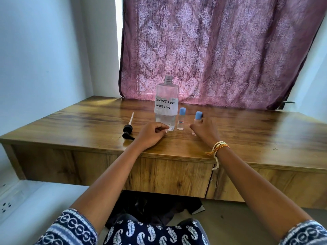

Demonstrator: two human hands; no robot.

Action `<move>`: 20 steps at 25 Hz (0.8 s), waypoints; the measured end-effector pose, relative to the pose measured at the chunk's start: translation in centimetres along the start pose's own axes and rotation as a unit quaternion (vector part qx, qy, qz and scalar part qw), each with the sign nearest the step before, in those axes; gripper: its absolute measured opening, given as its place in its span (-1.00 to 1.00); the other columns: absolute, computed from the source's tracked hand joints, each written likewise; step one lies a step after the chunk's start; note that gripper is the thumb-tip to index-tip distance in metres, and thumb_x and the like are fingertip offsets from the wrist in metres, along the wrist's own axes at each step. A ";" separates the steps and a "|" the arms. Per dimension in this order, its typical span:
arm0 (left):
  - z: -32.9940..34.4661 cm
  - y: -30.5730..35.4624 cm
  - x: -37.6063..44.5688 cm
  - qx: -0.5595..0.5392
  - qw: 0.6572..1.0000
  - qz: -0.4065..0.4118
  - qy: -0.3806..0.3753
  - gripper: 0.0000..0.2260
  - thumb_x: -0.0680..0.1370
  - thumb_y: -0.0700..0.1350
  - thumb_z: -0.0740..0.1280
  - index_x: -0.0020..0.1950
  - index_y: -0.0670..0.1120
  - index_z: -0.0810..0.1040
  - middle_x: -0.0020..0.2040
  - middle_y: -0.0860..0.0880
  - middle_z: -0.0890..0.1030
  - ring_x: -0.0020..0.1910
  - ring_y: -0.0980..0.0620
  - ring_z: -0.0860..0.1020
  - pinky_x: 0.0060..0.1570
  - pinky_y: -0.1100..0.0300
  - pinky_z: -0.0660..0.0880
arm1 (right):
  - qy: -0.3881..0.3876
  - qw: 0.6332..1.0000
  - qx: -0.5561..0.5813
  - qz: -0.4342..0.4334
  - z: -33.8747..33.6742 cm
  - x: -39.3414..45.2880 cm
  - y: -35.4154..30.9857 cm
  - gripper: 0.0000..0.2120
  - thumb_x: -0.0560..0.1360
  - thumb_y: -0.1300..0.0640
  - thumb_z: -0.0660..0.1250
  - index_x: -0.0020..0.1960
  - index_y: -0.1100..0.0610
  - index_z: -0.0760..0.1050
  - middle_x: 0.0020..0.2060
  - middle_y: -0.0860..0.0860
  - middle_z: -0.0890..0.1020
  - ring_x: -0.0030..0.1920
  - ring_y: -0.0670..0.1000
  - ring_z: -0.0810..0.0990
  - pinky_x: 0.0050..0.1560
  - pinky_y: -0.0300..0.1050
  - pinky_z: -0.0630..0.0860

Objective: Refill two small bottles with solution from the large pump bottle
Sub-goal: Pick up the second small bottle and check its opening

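A large clear bottle (166, 103) labelled "contact lens solution" stands uncapped on the wooden desk (247, 131), partly filled. Its black pump head (127, 131) with a white tube lies on the desk to the left. Two small clear bottles with blue caps stand to the right: one (181, 119) next to the large bottle, the other (197, 119) further right. My right hand (205, 129) is wrapped around that second small bottle. My left hand (152, 132) rests on the desk in front of the large bottle, fingers curled, holding nothing I can see.
A purple patterned curtain (221, 50) hangs behind the desk. A white wall (44, 59) stands at the left. The desk's front edge runs under my forearms, with drawer fronts (168, 175) below.
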State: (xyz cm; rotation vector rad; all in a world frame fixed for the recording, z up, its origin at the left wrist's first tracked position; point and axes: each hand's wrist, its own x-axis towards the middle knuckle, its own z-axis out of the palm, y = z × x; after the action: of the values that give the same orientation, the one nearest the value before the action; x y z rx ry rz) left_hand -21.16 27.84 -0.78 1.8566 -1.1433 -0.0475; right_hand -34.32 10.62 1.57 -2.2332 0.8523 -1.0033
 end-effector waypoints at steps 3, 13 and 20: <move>-0.2 -0.1 0.0 -0.027 0.999 -0.009 0.019 -0.82 0.53 -0.12 0.38 0.13 -0.03 0.65 0.02 0.05 0.67 -0.02 0.19 0.55 -0.12 0.45 0.35 | -0.018 0.999 0.029 -0.027 1.2 -0.9 -0.5 -0.75 0.42 0.15 0.36 0.06 0.22 0.53 -0.21 0.04 0.61 -0.26 -0.03 0.52 -0.30 -0.17 0.37; -0.6 -0.3 -0.2 -0.210 0.976 -0.027 0.051 -0.78 0.46 -0.12 0.46 0.10 0.02 0.64 0.00 -0.01 0.70 -0.01 0.08 0.65 0.05 0.15 0.57 | -0.106 0.980 0.120 -0.122 4.6 -3.7 -4.5 -0.65 0.37 0.12 0.48 0.09 0.16 0.48 -0.18 0.00 0.63 -0.15 -0.06 0.61 -0.09 -0.13 0.60; -0.6 -0.1 -0.1 -0.202 0.977 -0.027 0.060 -0.80 0.43 -0.19 0.48 0.03 0.00 0.64 -0.04 -0.05 0.69 0.00 0.05 0.63 0.19 0.04 0.54 | -0.142 0.972 0.180 -0.062 4.2 -2.6 -5.1 -0.71 0.38 0.24 0.45 0.07 0.15 0.48 -0.17 0.01 0.60 -0.11 -0.03 0.60 0.05 -0.03 0.60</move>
State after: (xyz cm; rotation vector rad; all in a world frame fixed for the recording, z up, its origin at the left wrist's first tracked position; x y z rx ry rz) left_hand -20.90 28.33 -0.58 1.5051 -0.9214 -0.1833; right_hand -30.72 16.76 1.54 -2.0646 0.3759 -0.7923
